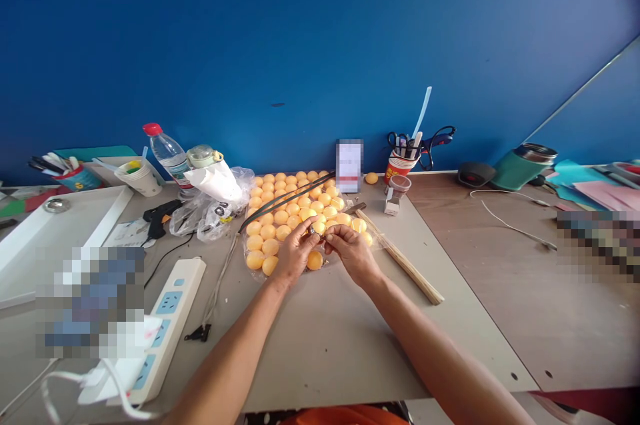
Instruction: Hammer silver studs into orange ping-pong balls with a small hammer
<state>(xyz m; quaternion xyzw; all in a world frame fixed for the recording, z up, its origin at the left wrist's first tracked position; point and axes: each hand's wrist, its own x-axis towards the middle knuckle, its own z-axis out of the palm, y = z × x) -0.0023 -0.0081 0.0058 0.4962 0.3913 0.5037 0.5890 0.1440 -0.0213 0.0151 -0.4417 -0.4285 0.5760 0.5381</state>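
My left hand [299, 248] is closed in a pinch on a small dark, shiny piece [313, 230] too small to name. Close beside it, my right hand [354, 253] has thumb and forefinger pressed together; what lies in that pinch is hidden. Rows of orange balls [269, 232], like table-tennis balls, lie under clear plastic just beyond both hands. One ball [315, 260] sits on the near edge, between the two wrists. A dark strap [287, 198] runs slantwise across the balls. To the right of my right hand lies a bundle of thin straw-coloured sticks [407, 266].
A white power strip [170, 318], a black glue gun [159, 217] and a plastic bottle [167, 150] stand or lie on the left. A phone [349, 166] leans upright at the back, near a red cup of tools [399, 164]. Farther right is a green flask [523, 166].
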